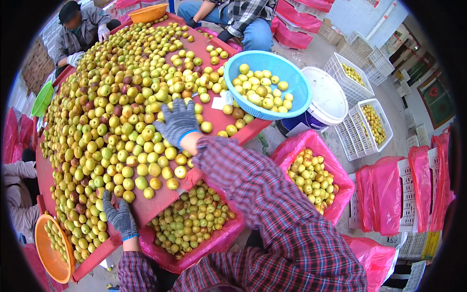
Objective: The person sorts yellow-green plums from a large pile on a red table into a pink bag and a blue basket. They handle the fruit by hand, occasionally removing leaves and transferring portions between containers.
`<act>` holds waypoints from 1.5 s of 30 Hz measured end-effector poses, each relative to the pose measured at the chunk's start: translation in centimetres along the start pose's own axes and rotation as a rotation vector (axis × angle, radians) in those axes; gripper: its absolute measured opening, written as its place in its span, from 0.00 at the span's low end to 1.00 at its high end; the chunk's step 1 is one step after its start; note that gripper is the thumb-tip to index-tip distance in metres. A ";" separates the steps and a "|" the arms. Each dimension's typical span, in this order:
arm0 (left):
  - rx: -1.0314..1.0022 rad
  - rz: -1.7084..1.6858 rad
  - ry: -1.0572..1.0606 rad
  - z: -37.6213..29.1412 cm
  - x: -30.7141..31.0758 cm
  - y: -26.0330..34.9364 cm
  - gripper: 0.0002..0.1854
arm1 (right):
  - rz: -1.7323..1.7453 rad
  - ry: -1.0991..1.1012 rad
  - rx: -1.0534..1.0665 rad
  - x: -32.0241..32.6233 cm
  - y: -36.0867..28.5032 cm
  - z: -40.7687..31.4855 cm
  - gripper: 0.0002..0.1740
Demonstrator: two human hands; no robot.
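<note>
A broad heap of yellow-green, brown-blotched jujubes (120,124) covers a sloping table with a red cloth surface (142,208). My right hand (177,122), in a grey knit glove with a blue cuff, lies palm down with fingers spread at the heap's right side. My left hand (122,217), gloved the same way, is at the table's near edge, thumb and fingers apart, beside some fruit. Its palm side is partly hidden. Below the edge, between my arms, a crate lined with pink plastic (233,233) holds more jujubes.
A blue colander (306,98) with jujubes rests at the table's right corner, near a lidded white bucket (328,91). Another pink-lined crate (344,182) stands right. An orange basket (40,252) sits at the near-left corner. Co-workers (82,33) (251,22) sit across the table.
</note>
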State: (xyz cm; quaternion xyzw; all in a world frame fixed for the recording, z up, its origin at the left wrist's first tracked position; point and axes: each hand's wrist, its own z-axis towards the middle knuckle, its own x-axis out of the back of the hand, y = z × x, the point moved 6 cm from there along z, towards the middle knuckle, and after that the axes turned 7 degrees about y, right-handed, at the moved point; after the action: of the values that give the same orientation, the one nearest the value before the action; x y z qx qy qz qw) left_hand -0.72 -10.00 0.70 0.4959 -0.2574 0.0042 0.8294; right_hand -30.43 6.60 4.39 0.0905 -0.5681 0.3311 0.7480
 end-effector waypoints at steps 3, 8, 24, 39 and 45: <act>-0.010 -0.015 0.008 -0.1 -0.4 0.3 0.29 | 0.117 -0.078 -0.012 -0.9 -4.5 -0.4 0.38; -0.019 -0.022 -0.017 -0.1 -0.6 0.4 0.28 | 0.204 -0.136 0.211 -0.4 -8.7 -4.4 0.39; 0.002 0.091 -0.081 -0.3 -0.1 1.8 0.27 | 0.433 -0.188 -0.155 -2.4 11.1 2.9 0.29; 0.071 0.113 -0.107 0.1 -0.6 1.9 0.27 | 0.662 -0.535 0.003 -0.4 8.8 -0.6 0.32; -0.006 0.099 -0.061 -0.1 -0.4 2.6 0.27 | 0.435 -0.347 0.248 0.6 5.8 -2.5 0.30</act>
State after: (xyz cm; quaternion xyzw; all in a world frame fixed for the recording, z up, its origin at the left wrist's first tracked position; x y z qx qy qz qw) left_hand -1.73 -8.52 2.61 0.4799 -0.3071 0.0295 0.8213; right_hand -31.86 12.53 2.70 0.1125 -0.6485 0.5299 0.5348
